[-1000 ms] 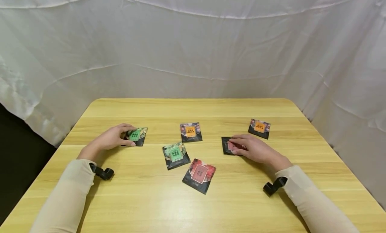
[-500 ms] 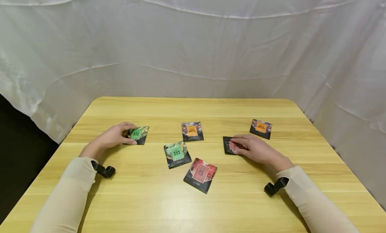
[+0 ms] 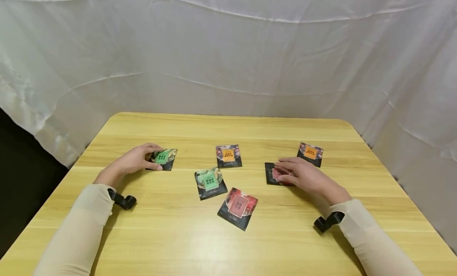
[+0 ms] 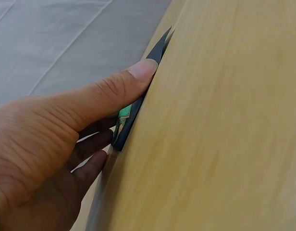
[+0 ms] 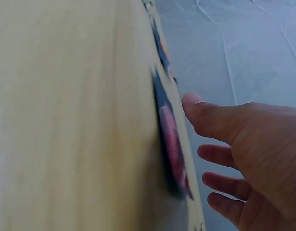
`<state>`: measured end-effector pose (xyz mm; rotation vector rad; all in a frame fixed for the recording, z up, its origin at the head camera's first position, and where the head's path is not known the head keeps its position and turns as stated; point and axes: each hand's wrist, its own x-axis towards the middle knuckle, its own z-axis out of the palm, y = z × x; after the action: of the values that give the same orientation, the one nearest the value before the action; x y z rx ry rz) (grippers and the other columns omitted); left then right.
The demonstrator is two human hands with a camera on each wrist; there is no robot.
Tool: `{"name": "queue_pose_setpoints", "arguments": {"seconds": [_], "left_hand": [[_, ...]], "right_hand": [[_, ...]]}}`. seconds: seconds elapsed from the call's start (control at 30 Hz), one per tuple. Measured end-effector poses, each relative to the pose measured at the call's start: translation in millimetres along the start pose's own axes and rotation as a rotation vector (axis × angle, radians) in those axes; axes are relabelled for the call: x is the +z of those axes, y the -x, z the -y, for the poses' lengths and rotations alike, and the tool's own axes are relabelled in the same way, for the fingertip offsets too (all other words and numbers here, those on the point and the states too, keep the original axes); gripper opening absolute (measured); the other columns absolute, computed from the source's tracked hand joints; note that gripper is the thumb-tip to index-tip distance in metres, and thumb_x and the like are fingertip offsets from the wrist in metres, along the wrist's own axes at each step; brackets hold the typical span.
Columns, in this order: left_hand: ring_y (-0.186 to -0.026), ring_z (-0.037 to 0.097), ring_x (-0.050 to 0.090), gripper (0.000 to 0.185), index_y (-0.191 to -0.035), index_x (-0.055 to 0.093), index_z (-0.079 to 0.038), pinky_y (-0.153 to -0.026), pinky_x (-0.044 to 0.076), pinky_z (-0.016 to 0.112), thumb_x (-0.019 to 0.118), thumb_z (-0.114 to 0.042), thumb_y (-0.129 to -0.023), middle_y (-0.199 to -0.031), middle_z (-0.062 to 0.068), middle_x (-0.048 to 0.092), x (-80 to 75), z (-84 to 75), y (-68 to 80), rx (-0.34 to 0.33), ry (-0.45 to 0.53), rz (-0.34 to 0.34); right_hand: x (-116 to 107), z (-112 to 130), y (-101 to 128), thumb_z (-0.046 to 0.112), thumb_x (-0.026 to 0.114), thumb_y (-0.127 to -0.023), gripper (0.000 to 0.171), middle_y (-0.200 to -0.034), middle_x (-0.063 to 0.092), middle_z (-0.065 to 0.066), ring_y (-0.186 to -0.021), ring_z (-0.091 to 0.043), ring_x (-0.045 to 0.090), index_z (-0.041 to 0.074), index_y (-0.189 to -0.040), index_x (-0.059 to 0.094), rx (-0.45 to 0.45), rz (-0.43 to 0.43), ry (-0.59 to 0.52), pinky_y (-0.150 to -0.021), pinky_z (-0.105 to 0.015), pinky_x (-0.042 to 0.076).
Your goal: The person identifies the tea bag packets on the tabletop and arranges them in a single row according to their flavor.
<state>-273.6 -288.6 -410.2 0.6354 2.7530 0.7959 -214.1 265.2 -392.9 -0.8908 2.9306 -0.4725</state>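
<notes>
On the table (image 3: 160,232), my left hand (image 3: 133,160) is pinching the leftmost green packet (image 3: 164,158), ideally lightly to avoid creasing, while my right hand (image 3: 310,177) is hovering, loosely spread, above the farther red packet (image 3: 274,174).

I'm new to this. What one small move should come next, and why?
I'd probably lower the right grip onto the red-labelled packet beneath it. In the right wrist view its thumb and fingers are spread, with a visible gap to that packet, while the left grip already has its thumb on a green-labelled packet.
</notes>
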Motion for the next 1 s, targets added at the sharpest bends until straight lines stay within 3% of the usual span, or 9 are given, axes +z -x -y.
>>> {"name": "queue_pose_setpoints", "arguments": {"seconds": [0.2, 0.5, 1.0], "left_hand": [[-0.129, 0.044, 0.040, 0.083, -0.145, 0.047, -0.003, -0.100, 0.036, 0.060, 0.077, -0.047, -0.082, -0.146, 0.023, 0.038, -1.6, 0.2, 0.7, 0.004, 0.009, -0.002], [-0.130, 0.045, 0.038, 0.083, -0.145, 0.046, -0.003, -0.101, 0.036, 0.061, 0.076, -0.048, -0.082, -0.147, 0.023, 0.037, -1.2, -1.4, -0.1, 0.000, 0.000, 0.001], [-0.129, 0.043, 0.040, 0.085, -0.145, 0.047, -0.003, -0.101, 0.036, 0.060, 0.078, -0.048, -0.080, -0.146, 0.022, 0.039, 0.5, 2.2, -0.8, -0.001, 0.007, -0.005]], "right_hand": [[-6.1, 9.3, -8.9, 0.038, 0.062, -0.097, 0.051, -0.142, 0.051, -0.012, -0.131, -0.033, 0.045, 0.012, -0.140, 0.057, 0.029, 0.016, -0.046, -0.106, -0.054, 0.037], [-12.8, 27.6, -30.7, 0.039, 0.062, -0.097, 0.051, -0.142, 0.053, -0.009, -0.131, -0.032, 0.047, 0.015, -0.141, 0.055, -0.029, 0.029, -0.065, -0.105, -0.053, 0.039], [-3.5, 66.0, -60.7, 0.052, 0.061, -0.093, 0.058, -0.143, 0.052, -0.001, -0.132, -0.026, 0.046, 0.022, -0.143, 0.053, -0.098, 0.020, -0.108, -0.108, -0.049, 0.037]]}}
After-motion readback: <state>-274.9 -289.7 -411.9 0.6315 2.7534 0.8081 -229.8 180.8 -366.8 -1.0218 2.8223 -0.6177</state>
